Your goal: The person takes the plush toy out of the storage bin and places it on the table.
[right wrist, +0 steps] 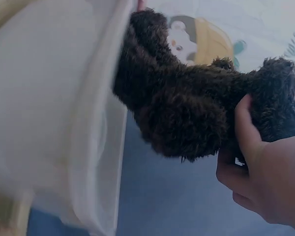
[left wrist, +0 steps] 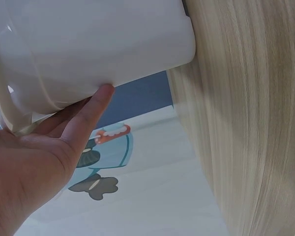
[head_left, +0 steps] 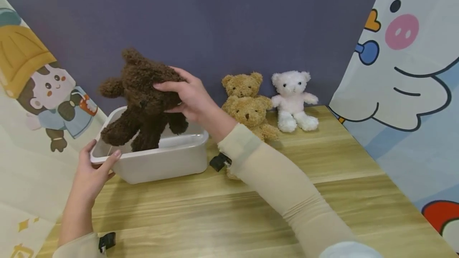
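Midway, then: the right hand [head_left: 191, 98] grips the dark brown teddy bear [head_left: 143, 98] round its body, legs dipping into the white tub [head_left: 172, 158], while the left hand [head_left: 91, 170] pinches the tub's near corner; the bear seems not yet let go. Two tan bears [head_left: 247, 106] and a white bear [head_left: 294, 98] sit on the wooden table [head_left: 251, 210] beside the tub, outside it.

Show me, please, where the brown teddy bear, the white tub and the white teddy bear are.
brown teddy bear [head_left: 143, 90], head view, its body.
white tub [head_left: 168, 162], head view, its front wall.
white teddy bear [head_left: 292, 98], head view, its chest.
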Action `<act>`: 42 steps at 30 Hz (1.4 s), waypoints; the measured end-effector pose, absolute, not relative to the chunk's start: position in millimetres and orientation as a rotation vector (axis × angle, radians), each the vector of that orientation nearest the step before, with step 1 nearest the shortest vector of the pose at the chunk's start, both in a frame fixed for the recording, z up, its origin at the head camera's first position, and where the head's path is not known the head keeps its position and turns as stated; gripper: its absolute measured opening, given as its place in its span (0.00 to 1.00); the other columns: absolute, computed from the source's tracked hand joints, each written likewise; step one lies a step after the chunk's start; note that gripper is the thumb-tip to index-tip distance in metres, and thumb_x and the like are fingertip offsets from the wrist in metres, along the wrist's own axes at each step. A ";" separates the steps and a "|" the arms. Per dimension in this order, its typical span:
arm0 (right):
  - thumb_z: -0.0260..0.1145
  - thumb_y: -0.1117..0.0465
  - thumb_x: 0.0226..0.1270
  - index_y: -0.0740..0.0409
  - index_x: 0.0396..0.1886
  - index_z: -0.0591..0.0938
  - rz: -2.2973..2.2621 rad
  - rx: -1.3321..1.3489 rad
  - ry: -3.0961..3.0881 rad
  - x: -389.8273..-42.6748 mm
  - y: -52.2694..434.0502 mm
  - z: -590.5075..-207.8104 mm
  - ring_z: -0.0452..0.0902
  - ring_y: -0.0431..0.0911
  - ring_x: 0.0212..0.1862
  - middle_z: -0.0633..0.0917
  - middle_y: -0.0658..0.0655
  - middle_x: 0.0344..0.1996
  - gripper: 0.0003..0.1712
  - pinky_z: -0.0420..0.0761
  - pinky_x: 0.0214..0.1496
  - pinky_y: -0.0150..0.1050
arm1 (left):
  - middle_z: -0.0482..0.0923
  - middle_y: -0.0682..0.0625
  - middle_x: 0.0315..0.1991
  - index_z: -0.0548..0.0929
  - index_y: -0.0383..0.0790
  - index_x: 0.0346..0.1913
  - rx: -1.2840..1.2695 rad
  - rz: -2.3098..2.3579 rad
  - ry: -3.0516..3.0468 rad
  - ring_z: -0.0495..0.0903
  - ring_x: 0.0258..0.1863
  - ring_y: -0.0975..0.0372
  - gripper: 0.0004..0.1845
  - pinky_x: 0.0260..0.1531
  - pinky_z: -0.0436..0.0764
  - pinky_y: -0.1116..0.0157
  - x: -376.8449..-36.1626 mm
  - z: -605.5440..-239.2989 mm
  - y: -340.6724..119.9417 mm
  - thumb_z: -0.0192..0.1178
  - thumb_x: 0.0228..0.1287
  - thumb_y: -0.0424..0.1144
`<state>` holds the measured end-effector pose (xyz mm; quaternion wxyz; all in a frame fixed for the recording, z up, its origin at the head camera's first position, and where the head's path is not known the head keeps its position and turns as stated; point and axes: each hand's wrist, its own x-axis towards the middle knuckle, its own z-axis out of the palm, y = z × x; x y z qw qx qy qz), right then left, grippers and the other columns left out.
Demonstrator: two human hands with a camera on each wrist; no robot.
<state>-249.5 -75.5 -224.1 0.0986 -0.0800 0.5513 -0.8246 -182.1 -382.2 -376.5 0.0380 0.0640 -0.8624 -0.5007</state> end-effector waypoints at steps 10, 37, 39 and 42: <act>0.74 0.67 0.70 0.36 0.81 0.68 -2.606 -0.220 1.445 -252.6 -30.8 -206.8 0.80 0.56 0.69 0.76 0.53 0.74 0.46 0.81 0.65 0.73 | 0.46 0.24 0.83 0.27 0.47 0.87 0.178 -1.549 -2.640 0.70 0.66 0.47 0.55 0.36 0.83 0.81 -183.1 -378.0 -382.6 0.58 0.80 0.57; 0.59 0.72 0.77 0.44 0.71 0.76 -2.952 -0.440 1.166 -151.7 11.6 -260.4 0.79 0.54 0.65 0.75 0.55 0.72 0.28 0.93 0.49 0.45 | 0.48 0.24 0.81 0.29 0.47 0.87 0.178 -1.568 -2.605 0.68 0.50 0.76 0.54 0.35 0.85 0.80 -185.0 -381.9 -383.4 0.58 0.80 0.54; 0.57 0.73 0.76 0.44 0.70 0.76 -2.974 -0.451 1.145 -145.5 14.2 -264.6 0.79 0.53 0.64 0.75 0.55 0.70 0.29 0.93 0.49 0.45 | 0.48 0.24 0.81 0.29 0.47 0.87 0.175 -1.568 -2.604 0.68 0.49 0.77 0.54 0.35 0.85 0.81 -184.7 -381.9 -383.4 0.58 0.80 0.54; 0.56 0.74 0.75 0.44 0.70 0.76 -3.003 -0.436 1.125 -137.0 18.8 -270.7 0.78 0.53 0.65 0.76 0.55 0.69 0.30 0.92 0.49 0.45 | 0.48 0.25 0.80 0.30 0.46 0.87 0.172 -1.567 -2.601 0.68 0.48 0.78 0.53 0.35 0.85 0.81 -184.1 -381.9 -383.6 0.58 0.80 0.53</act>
